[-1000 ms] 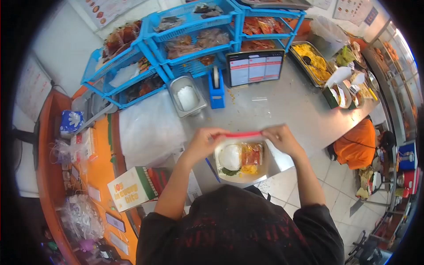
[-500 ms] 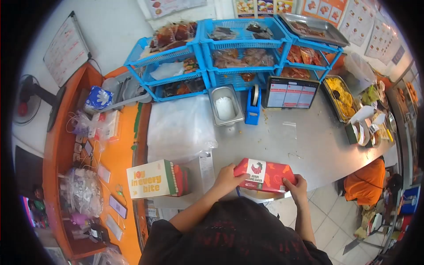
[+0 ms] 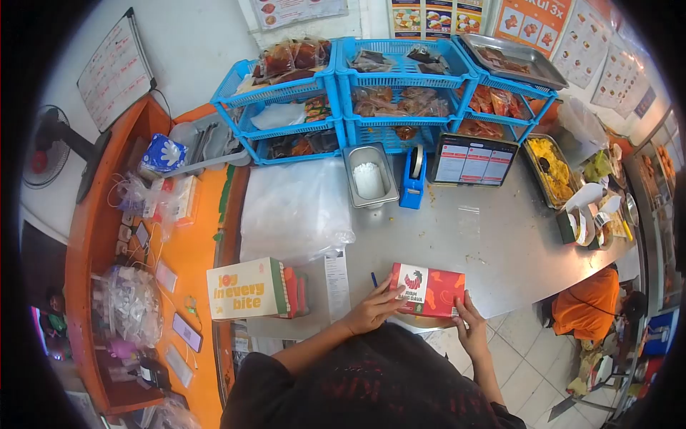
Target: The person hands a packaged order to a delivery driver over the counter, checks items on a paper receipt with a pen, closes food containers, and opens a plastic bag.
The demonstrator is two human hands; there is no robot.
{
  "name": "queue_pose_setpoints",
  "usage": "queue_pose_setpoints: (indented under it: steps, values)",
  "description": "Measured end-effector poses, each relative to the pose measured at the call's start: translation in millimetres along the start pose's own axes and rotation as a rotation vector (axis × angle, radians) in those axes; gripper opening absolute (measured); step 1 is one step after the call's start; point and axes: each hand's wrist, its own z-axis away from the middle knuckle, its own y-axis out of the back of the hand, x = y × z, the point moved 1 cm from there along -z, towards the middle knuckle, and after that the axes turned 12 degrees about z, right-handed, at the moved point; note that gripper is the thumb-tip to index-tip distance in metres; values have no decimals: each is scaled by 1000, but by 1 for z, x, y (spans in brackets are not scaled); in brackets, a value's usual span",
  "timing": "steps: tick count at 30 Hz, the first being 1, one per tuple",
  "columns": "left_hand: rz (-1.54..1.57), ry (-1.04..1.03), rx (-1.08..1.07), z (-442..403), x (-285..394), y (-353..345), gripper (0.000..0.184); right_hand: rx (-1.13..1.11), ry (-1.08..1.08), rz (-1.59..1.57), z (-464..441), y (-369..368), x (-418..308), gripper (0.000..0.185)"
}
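Observation:
A red cardboard food box (image 3: 439,286) with a white label panel sits at the front edge of the steel counter, its lid closed. My left hand (image 3: 373,312) grips its left end, fingers lying over the label side. At the opposite end, my right hand (image 3: 469,322) has its fingers against the right edge. Left of my hands stands a cream box with yellow lettering (image 3: 243,289), with more red boxes (image 3: 295,289) behind its right side. A blue pen (image 3: 374,279) and a printed receipt (image 3: 336,279) lie close to my left hand.
Clear plastic bags (image 3: 296,207) are stacked on the counter's left. Farther back are a steel container of white powder (image 3: 369,179), a blue tape dispenser (image 3: 413,187), a tablet (image 3: 474,161) and blue racks (image 3: 400,68). A person in orange (image 3: 589,304) is low at the right.
The red box has straightened and looks more squared. My left hand has slid down its left end, and my right hand has shifted slightly left and lower. The blue pen now shows.

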Motion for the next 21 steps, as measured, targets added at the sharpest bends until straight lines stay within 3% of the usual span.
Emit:
queue_pose_setpoints:
  steps: [7, 10, 13, 16, 17, 18, 19, 21]
  values:
    - [4, -71, 51, 0, -9, -11, 32, -24, -131, -115, 2, -19, 7, 46]
    - [-77, -81, 90, 1, -6, -14, 33, 13, -78, -63, -2, -16, 5, 40]
    - [-324, -208, 19, -1, -6, -11, 34, -17, -176, -193, -8, -9, 2, 36]
    - [-480, -239, 26, -20, 9, -8, 28, 39, -56, 170, -30, -2, -1, 20]
    - [-412, -276, -108, -31, 11, -12, 24, 32, -58, 171, -45, 4, -13, 20]
    - [-342, -312, -240, -38, 12, -19, 20, -33, -6, 422, -65, 10, -27, 15]
    - [-338, -306, -242, -42, 13, -27, 20, -98, 47, 671, -84, 12, -38, 14]
    - [-341, -223, -320, -48, 11, -42, 16, 17, 170, 642, -123, -16, -30, 20]
